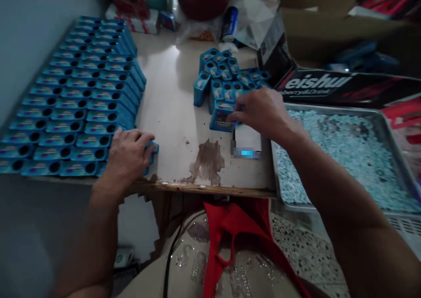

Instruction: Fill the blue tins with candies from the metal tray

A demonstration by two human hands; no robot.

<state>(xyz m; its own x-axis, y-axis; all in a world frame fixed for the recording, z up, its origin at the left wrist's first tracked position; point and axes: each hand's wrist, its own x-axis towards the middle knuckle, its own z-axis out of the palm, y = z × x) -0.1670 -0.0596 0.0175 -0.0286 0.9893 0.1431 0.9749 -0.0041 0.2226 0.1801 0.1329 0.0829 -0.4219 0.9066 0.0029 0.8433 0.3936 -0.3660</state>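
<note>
Rows of small blue candy boxes (79, 100) stand packed tightly together on the left of the table. At their front right corner, my left hand (128, 153) lies over the end boxes, fingers curled round a blue candy box (152, 149) that it partly hides. Farther right, my right hand (259, 111) reaches to a loose cluster of the same boxes. Its thumb and fingers are closed on the nearest candy box (222, 116), which stands upright against the cluster (225, 76). The hand covers part of that box's right side.
A metal tray (276, 175) of small pale-blue pieces is under my right forearm. Behind it stands an open cardboard box (315, 85) with blue packs inside. A blue can (229, 23), plastic bags and a bowl (204, 4) line the back. A pale flat object (247, 136) lies near my right hand.
</note>
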